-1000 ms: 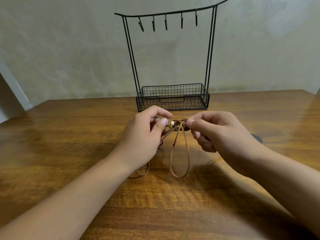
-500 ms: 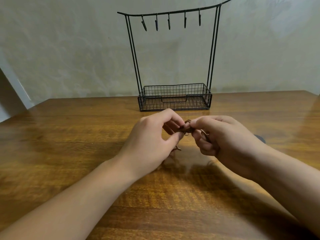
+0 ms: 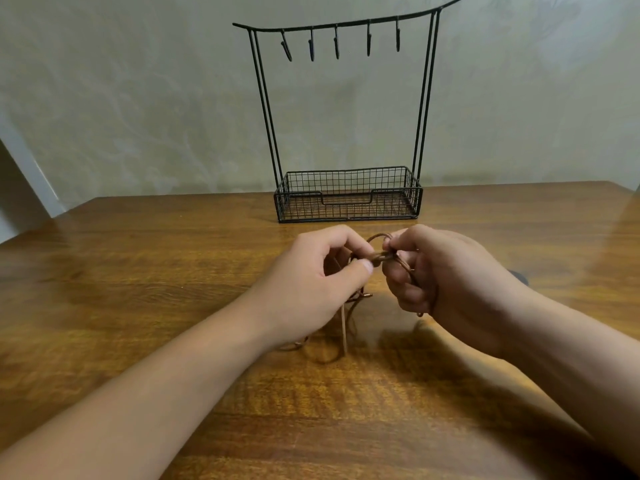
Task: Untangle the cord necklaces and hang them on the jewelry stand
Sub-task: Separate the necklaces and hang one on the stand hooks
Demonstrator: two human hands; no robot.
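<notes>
Left hand (image 3: 311,289) and right hand (image 3: 446,285) each pinch the tangled cords (image 3: 377,257); loops trail onto the table (image 3: 138,271). Stand (image 3: 346,202) basket holds nothing visible.

Surface: wooden table (image 3: 138,271), brown, glossy, strong grain, set against a pale wall.
Far centre: black wire jewelry stand (image 3: 348,199) upright on the top, mesh basket base, two pairs of posts, curved bar with five hooks.
Centre: brown cord necklaces (image 3: 341,327), lower strands trailing onto the wood.
Right: small dark object (image 3: 519,277), mostly hidden.
</notes>
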